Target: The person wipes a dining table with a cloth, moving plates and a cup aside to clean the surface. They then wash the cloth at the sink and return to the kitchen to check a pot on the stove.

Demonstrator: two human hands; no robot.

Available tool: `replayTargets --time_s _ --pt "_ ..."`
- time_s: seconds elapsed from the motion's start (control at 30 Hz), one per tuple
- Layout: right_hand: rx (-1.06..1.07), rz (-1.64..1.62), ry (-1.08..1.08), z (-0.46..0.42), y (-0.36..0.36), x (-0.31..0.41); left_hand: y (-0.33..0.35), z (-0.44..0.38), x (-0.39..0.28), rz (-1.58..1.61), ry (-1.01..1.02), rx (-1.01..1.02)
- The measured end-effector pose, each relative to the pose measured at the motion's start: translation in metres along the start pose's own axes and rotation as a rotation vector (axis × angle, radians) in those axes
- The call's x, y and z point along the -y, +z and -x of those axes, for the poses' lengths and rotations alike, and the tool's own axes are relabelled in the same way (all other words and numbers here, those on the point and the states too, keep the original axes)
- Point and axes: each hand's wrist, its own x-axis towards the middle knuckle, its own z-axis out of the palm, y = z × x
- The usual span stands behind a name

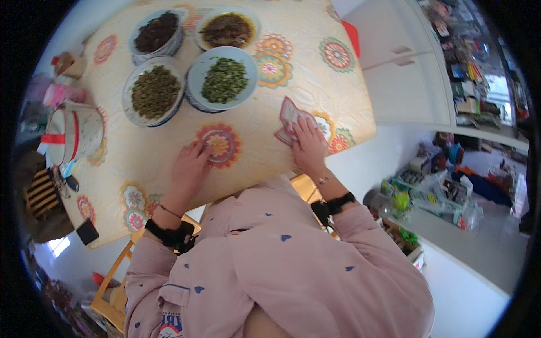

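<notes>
My right hand (308, 145) lies palm down on a folded pinkish cloth with a red border (290, 113), pressing it to the table with the fingers over its edge. My left hand (190, 169) rests on the flower-printed tablecloth (169, 145), holding nothing, its fingertips at a round red-and-yellow flower print. Beyond the hands stand several bowls: one of chopped green herbs (225, 80), one of a darker green chopped food (155, 92), one of dark brown food (156, 33), and one of brown food in yellowish liquid (227, 29).
On the left of the table are a white container with a red band (67, 134), a pink container (63, 95) and a dark flat object (87, 231) at the edge. White cabinets (405, 80) stand to the right, above a ledge with bagged goods (439, 190). A wooden chair (110, 287) is at lower left.
</notes>
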Motion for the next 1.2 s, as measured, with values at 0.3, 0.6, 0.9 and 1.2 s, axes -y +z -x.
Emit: replayTargets --time_s 0.3,0.6,0.9,1.2 --pt "0.011 -0.041 -0.332 -0.027 0.005 0.018 0.007 0.012 0.005 0.064 0.040 -0.079" --pt "0.212 -0.262 -0.818 -0.073 0.052 0.168 0.017 0.037 0.017 0.207 -0.145 -0.139" --pt "0.319 -0.303 -1.035 -0.135 0.091 0.279 -0.010 0.065 0.073 0.082 -0.397 -0.324" --pt "0.173 -0.263 -0.980 -0.146 0.133 0.337 -0.021 0.080 0.127 0.279 -0.394 -0.327"
